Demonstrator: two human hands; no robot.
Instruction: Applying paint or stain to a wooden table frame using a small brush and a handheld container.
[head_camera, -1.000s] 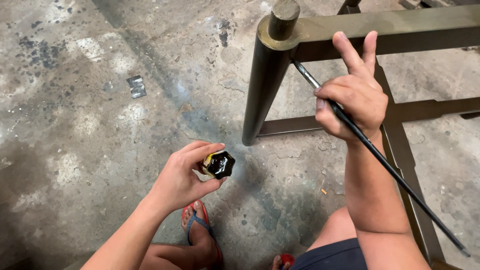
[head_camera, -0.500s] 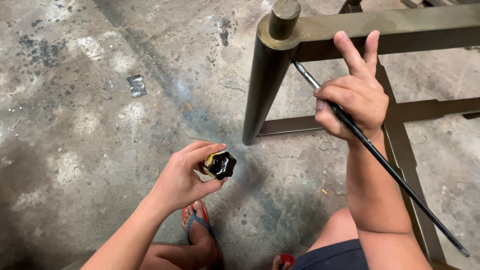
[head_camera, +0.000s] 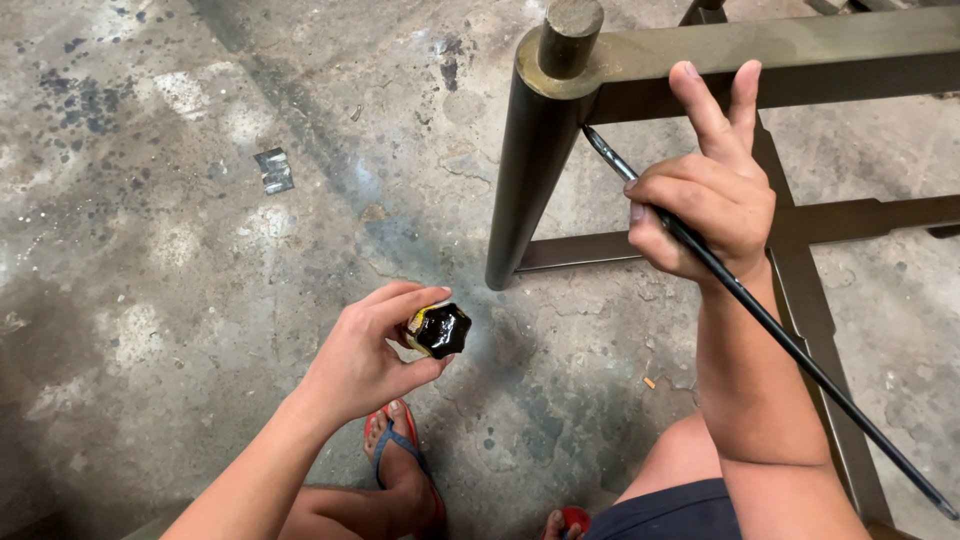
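The right hand (head_camera: 705, 195) was clamped on a brush (head_camera: 760, 315), thumb and bent forefinger pinching the shaft, two fingers raised apart above; the brush ran from its tip just under the frame's (head_camera: 800, 60) top rail, beside the leg (head_camera: 530, 170), down through the fist and out past the wrist toward the lower right; the brush looked long, thin, black, with a small dark bristle tip; whether the tip touched the rail could not be told. The left hand (head_camera: 365, 360) was closed on a pot (head_camera: 438, 330), fingers curled over the top and thumb below; the pot sat at the fingertips, low and left of the leg's foot, held over the floor (head_camera: 150, 250); it looked small, glossy black inside, yellowish at the rim; the frame was olive-brown, leg round, with a peg on top.
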